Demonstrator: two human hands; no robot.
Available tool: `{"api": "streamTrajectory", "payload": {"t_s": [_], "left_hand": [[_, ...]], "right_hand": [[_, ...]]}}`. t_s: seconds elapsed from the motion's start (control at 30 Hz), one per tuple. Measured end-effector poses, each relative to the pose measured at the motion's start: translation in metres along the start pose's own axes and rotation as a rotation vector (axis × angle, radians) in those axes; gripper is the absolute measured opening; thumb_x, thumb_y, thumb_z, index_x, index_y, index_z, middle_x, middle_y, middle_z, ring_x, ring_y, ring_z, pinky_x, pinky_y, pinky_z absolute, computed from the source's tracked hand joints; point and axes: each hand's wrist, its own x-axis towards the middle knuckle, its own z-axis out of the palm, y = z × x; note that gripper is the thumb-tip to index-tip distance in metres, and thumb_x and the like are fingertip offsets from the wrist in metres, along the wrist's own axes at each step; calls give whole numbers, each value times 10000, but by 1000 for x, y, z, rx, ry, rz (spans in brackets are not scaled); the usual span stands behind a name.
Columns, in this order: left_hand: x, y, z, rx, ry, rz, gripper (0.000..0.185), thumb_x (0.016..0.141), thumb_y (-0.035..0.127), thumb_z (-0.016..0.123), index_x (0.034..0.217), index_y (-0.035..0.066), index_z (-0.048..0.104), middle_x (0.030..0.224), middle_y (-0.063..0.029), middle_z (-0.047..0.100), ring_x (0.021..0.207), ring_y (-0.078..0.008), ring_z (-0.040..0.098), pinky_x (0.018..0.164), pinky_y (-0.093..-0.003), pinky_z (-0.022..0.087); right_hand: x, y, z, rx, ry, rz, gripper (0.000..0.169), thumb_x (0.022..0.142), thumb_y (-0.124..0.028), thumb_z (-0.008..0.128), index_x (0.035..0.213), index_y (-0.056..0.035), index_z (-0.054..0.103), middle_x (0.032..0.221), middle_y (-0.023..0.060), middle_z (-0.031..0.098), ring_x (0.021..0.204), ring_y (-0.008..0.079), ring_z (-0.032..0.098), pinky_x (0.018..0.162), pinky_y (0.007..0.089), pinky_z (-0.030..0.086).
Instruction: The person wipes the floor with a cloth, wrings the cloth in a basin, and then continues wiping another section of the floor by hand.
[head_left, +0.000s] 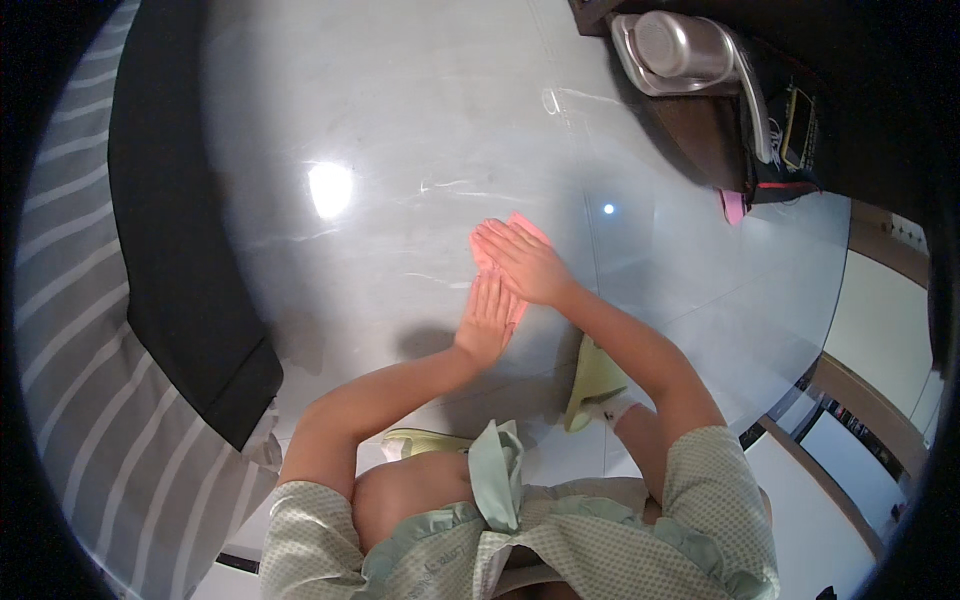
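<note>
Flat on the light tiled floor (420, 135) lies a pink cloth (528, 225), partly covered by both hands. My left hand (486, 319) lies flat with fingers extended over the lower part of the cloth. Pressing on the upper part is my right hand (525, 262), its fingers pointing up and left. Neither hand's fingers are wrapped around the cloth. The middle of the cloth is largely hidden beneath the hands.
A black-edged bed base (172, 187) with striped fabric (82, 300) runs along the left. Yellow-green slippers (600, 371) are on my feet. At the upper right, a metallic cylindrical object (682, 46) sits among dark items. White furniture (874, 315) stands at the right.
</note>
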Motion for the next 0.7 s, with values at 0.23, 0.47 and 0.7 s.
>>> {"api": "streamTrajectory", "payload": {"t_s": [0.23,0.47,0.7], "left_hand": [[-22,-16,-17,56,9,68,688,873,313,472,1368,-109,247,1452,-302,178,1371,-399,163,1128,-472,125],[-21,17,-5,-362,146,-443,744,868,299,512,1355,-164,192,1428,-362,139,1358,-461,129,1114,-504,136],[11,39,11,-263,211,-719,754,883,341,479,1358,-165,183,1439,-347,142,1366,-448,127,1119,-500,123]], "right_hand": [[13,20,-1,-2,-133,-305,567,839,-185,490,1381,-64,372,1435,83,363,1338,211,321,1110,382,253],[61,4,37,-30,-81,-517,592,840,-236,494,1395,-84,352,1456,57,338,1362,184,279,1127,361,214],[69,3,36,21,-98,-522,610,830,-318,542,1376,-98,380,1443,34,356,1343,178,305,1128,365,204]]}}
